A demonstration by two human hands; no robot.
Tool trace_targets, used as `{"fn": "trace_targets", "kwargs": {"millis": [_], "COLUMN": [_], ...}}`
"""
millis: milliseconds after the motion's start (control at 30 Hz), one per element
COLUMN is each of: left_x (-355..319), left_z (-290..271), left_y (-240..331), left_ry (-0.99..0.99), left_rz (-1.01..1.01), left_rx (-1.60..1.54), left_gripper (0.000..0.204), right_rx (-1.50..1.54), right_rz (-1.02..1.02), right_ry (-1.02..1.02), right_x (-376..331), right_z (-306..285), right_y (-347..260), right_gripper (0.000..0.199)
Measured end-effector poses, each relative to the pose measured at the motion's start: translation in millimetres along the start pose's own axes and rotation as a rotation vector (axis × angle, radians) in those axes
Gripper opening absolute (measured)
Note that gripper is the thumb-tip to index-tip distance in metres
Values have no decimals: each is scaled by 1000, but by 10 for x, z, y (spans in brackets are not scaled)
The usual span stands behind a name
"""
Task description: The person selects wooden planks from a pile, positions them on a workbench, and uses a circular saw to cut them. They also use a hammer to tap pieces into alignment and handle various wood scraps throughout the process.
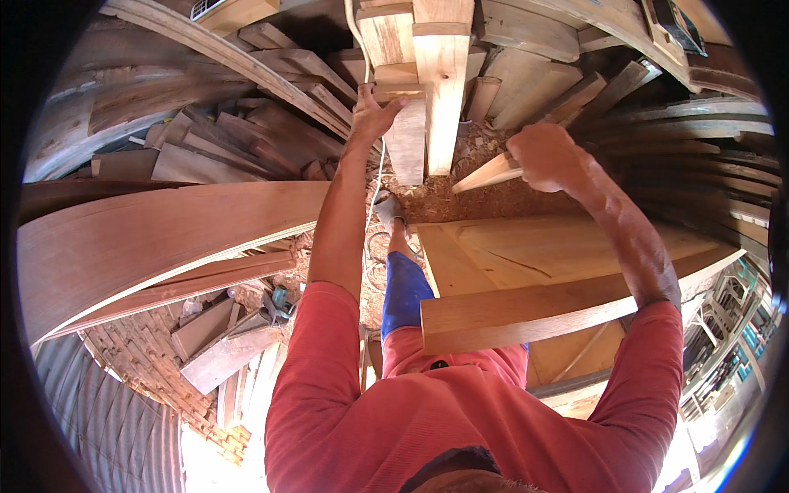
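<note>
My left hand (374,119) is at the left edge of an upright wooden board (407,144), with the thumb across its face and the fingers curled at its side. A white cord (380,177) runs down beside that hand. Just to the right stands a taller, paler wooden post (440,99). My right hand (544,158) is closed in a fist, raised off to the right. A pointed wooden strip (486,174) shows just below and left of the fist. Whatever is inside the fist is hidden.
A thick wooden beam (526,312) and a wide panel (526,251) lie close in front of me on the right. At left stretches a long wide board (173,238). Stacked offcuts (214,152) line the far side. Wood shavings cover the ground around my foot (388,209).
</note>
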State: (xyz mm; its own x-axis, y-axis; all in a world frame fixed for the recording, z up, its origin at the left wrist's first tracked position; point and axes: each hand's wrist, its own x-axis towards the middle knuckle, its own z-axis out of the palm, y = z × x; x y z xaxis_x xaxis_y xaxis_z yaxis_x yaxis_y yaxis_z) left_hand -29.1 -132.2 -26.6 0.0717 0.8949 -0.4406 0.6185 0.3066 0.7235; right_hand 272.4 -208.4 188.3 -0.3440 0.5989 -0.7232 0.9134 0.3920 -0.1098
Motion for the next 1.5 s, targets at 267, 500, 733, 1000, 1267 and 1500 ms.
{"fn": "trace_targets", "kwargs": {"millis": [267,500,733,1000,1267,1500], "left_x": [19,40,44,13,-10,-262], "left_z": [45,32,79,36,20,-117], "left_y": [10,-140,-65,-117,-158,-362], "left_ry": [-18,5,17,0,30,50], "left_rz": [57,76,109,87,106,190], "left_rx": [12,2,4,-27,22,-38], "left_gripper": [121,121,120,119,113,93], "right_rx": [-53,2,16,434,807,561], "right_rz": [-83,-160,21,347,253,51], "right_ry": [244,169,429,499,219,298], "right_x": [869,968,1255,1242,1369,995], "right_z": [796,292,534,587,626,821], "right_y": [-573,-574,-540,-322,-124,16], "right_gripper": [12,14,34,78,54,42]}}
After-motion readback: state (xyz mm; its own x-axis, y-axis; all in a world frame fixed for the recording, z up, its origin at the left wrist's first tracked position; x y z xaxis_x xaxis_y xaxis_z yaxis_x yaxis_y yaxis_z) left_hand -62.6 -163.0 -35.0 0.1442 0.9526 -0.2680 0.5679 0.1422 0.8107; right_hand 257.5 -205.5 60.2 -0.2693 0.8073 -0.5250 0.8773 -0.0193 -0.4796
